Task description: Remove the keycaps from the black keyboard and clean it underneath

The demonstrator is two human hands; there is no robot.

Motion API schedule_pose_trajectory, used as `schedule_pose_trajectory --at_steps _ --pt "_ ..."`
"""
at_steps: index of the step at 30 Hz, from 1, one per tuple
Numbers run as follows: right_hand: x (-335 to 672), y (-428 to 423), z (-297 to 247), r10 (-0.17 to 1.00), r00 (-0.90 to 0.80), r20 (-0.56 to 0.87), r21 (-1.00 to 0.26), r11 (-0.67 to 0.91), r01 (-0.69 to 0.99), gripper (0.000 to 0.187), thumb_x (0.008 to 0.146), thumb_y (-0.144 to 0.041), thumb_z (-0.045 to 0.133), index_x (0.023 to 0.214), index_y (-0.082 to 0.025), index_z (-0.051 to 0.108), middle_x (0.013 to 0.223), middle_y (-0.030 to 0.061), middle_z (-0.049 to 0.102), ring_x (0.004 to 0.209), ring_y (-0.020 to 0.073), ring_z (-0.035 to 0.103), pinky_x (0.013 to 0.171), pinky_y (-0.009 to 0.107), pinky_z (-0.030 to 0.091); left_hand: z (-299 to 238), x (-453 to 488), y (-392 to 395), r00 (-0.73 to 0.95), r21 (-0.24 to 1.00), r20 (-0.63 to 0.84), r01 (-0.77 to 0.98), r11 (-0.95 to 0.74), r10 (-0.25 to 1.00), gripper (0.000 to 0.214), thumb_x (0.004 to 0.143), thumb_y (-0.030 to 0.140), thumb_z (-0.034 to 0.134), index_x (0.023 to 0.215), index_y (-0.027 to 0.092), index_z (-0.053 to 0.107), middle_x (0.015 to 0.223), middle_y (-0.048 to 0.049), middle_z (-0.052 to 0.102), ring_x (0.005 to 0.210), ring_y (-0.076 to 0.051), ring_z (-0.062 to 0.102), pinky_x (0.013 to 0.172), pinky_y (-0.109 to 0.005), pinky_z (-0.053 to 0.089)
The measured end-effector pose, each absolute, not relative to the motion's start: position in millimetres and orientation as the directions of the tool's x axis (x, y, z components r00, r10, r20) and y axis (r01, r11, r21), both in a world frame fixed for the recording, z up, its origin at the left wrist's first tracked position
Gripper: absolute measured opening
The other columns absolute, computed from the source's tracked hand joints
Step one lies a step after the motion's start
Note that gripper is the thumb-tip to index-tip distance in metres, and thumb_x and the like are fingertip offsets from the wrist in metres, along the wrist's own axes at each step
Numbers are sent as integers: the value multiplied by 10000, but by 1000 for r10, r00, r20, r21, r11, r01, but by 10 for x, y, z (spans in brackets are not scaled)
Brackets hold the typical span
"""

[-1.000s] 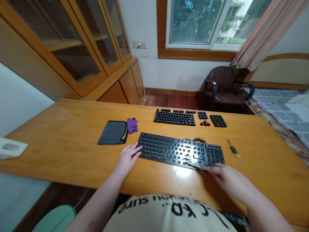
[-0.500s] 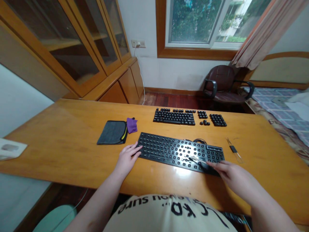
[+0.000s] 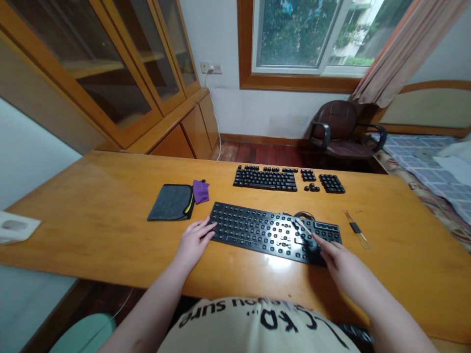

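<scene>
A black keyboard with its keycaps off (image 3: pixel 243 223) lies at a slight slant on the desk. My left hand (image 3: pixel 195 240) is open, its fingers spread and resting on the keyboard's left edge. Over the right part of the keyboard, my right hand (image 3: pixel 338 257) is closed on a thin pale stick (image 3: pixel 304 228). The stick's far end is above the upper right keys area, near a dark strip; whether it touches is unclear. Removed keycaps (image 3: pixel 265 180) stand in keyboard order behind, with the number-pad keycaps (image 3: pixel 332 183) at their right.
A grey zip pouch (image 3: pixel 171 202) and a purple cloth (image 3: pixel 201 191) lie left of the keyboard. To the right is a wire keycap puller (image 3: pixel 355 228). A coiled black cable (image 3: pixel 304 214) sits behind the keyboard. A white object (image 3: pixel 18 226) rests at the desk's left edge.
My right hand has shifted slightly left, and the stick's tip has moved up toward the keyboard's back edge. My left hand stays in place.
</scene>
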State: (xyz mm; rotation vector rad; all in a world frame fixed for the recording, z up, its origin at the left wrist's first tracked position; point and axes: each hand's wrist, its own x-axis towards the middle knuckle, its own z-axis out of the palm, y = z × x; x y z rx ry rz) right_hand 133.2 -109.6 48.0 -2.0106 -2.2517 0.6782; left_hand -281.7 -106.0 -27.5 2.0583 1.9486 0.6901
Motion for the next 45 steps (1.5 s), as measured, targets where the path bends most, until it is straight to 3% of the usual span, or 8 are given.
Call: schedule_pose_trajectory --at_steps 5,12,17,21,26,31,38,45 --pt "1303 -1102 463 929 -196 -315 -384 64 921 465 881 -248 332 1314 -219 501 1102 100 650 939 233 638 811 325 475 -276 -2818 -1059 11 468 182 878 -97 983 302 850 393 507 1095 303 659 1282 -23 561 1099 -245 516 971 -435 410" --pt "1605 -1109 726 738 -442 -509 -556 111 824 335 845 -326 451 1109 -355 655 1121 -31 666 984 235 635 866 339 484 -261 -2802 -1062 5 473 167 877 -85 986 299 848 378 513 1096 298 659 1280 -24 563 1102 -239 516 978 -428 405" --pt "1554 -1053 761 886 -321 -334 -473 136 870 389 874 -324 396 1202 -297 602 1151 29 651 1007 235 618 876 356 476 -249 -2792 -1063 -3 477 165 876 -77 986 294 844 373 522 1088 294 665 1270 -34 570 1091 -247 522 965 -435 414" --pt "1386 -1046 659 897 -377 -232 -442 248 862 394 889 -308 373 1220 -300 586 1059 45 683 906 217 647 794 334 501 -240 -2793 -1062 -5 477 165 875 -76 986 294 839 372 528 1087 295 666 1273 -31 568 1092 -245 522 971 -434 411" --pt "1387 -958 519 936 -329 -129 -208 299 931 372 888 -246 375 1152 -307 630 1041 41 696 847 231 661 708 345 494 -248 -2797 -1061 0 473 166 878 -80 986 296 841 375 520 1088 298 664 1275 -25 567 1094 -242 520 971 -436 409" --pt "1511 -673 536 903 -430 16 -44 430 902 354 863 -151 427 1044 -317 683 1030 37 694 861 229 624 717 363 407 -235 -2789 -1061 -2 475 159 877 -75 987 294 839 365 522 1089 301 664 1273 -30 567 1091 -245 522 969 -441 407" --pt "1486 -248 551 799 -599 53 -180 598 781 227 873 -257 505 953 -323 708 943 45 679 865 196 572 745 350 319 -247 -2794 -1059 9 478 179 873 -95 984 298 839 377 517 1084 296 666 1267 -28 573 1079 -245 530 967 -439 412" --pt "1333 -11 593 784 -620 37 -237 609 757 196 849 -407 558 818 -297 718 855 30 688 839 200 556 781 386 260 -288 -2804 -1068 16 459 185 883 -101 983 304 854 384 502 1103 302 656 1280 -29 563 1095 -245 517 968 -438 409"
